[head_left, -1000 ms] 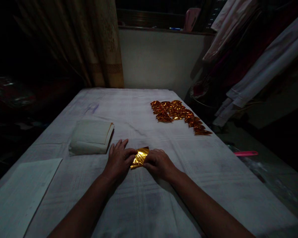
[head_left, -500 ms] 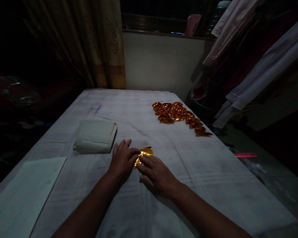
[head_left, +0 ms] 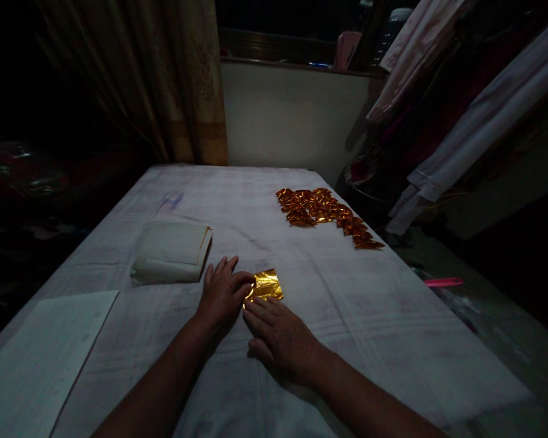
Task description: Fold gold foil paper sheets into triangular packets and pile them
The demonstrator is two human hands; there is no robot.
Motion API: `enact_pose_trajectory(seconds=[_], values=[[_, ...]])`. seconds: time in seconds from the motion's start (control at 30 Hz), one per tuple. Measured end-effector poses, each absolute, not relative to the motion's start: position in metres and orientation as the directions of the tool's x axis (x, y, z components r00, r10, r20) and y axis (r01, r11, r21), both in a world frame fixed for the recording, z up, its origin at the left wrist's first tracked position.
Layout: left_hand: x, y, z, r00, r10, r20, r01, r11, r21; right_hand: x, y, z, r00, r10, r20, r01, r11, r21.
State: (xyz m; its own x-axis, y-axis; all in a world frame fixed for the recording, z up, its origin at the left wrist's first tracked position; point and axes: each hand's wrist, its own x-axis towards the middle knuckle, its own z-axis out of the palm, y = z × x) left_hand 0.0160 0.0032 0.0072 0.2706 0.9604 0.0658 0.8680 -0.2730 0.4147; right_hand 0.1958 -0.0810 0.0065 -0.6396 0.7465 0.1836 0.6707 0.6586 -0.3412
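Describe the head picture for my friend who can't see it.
A left hand and right hand touch gold foil on a pale cloth. Left lies a packet; farther back, right, lie shiny pieces.

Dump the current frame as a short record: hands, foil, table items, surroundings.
left hand: thumb side at the left end of the gold foil
right hand: palm down, fingers on the foil's near edge
foil: creased, on the tablecloth
far right on table: cluster of folded foil pieces
left on table: pale packet, paper sheet nearer the camera
behind table: curtain, wall
right of table: hanging clothes
light: dim
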Motion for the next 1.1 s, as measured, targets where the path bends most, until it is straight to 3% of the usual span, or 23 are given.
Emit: enact_pose_trajectory(seconds=[0.4, 0.67, 0.8, 0.97, 1.1], values=[[0.014, 0.005, 0.002, 0.280, 0.958, 0.056, 0.870, -0.278, 0.407, 0.227, -0.096, -0.004, -0.423, 0.879, 0.222, 0.863, 0.465, -0.198], [0.027, -0.018, 0.008, 0.334, 0.924, 0.186, 0.860, -0.379, 0.342, 0.227, -0.097, -0.004, -0.390, 0.893, 0.226, 0.870, 0.438, -0.228], [0.034, -0.027, 0.004, 0.373, 0.909, 0.186, 0.854, -0.415, 0.315, 0.227, -0.098, -0.001, -0.380, 0.903, 0.200, 0.872, 0.422, -0.250], [0.038, -0.006, 0.009, 0.365, 0.920, 0.142, 0.875, -0.392, 0.283, 0.221, -0.077, 0.005, -0.373, 0.916, 0.145, 0.890, 0.398, -0.223], [0.047, 0.022, 0.023, 0.351, 0.909, 0.226, 0.896, -0.396, 0.202, 0.214, -0.038, 0.015, -0.326, 0.937, 0.123, 0.922, 0.344, -0.176]])
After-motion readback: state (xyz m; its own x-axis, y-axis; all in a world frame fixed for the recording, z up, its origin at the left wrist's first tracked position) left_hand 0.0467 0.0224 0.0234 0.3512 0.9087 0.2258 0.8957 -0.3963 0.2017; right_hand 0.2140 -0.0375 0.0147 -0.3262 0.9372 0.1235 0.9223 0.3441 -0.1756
